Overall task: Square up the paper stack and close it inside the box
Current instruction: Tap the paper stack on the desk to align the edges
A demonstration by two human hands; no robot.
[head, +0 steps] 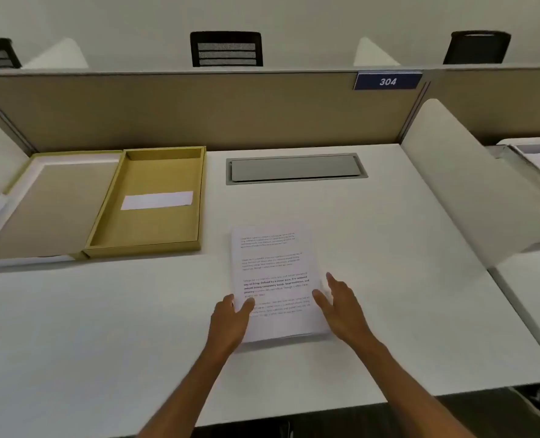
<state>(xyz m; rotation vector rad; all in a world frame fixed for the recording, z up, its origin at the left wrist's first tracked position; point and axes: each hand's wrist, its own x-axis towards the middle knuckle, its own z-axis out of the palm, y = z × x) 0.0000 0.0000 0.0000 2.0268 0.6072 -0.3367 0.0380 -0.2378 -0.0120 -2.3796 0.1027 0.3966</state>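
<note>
A stack of printed white paper (pixel 273 279) lies flat on the white desk (pixel 388 279), in front of me at the centre. My left hand (pixel 230 320) rests against the stack's left edge, thumb on the top sheet. My right hand (pixel 341 305) is at the right edge, fingers spread, touching or just beside it. A mustard-yellow box (pixel 148 229) lies open at the back left, holding only a white slip (pixel 157 200). Its hinged lid (pixel 44 210) lies flat open to the left.
A grey cable hatch (pixel 296 168) is set into the desk behind the paper. A tan partition (pixel 199 112) with a "304" sign (pixel 387 81) closes the back. White side dividers (pixel 471 191) stand left and right. Black chairs (pixel 226 49) show beyond.
</note>
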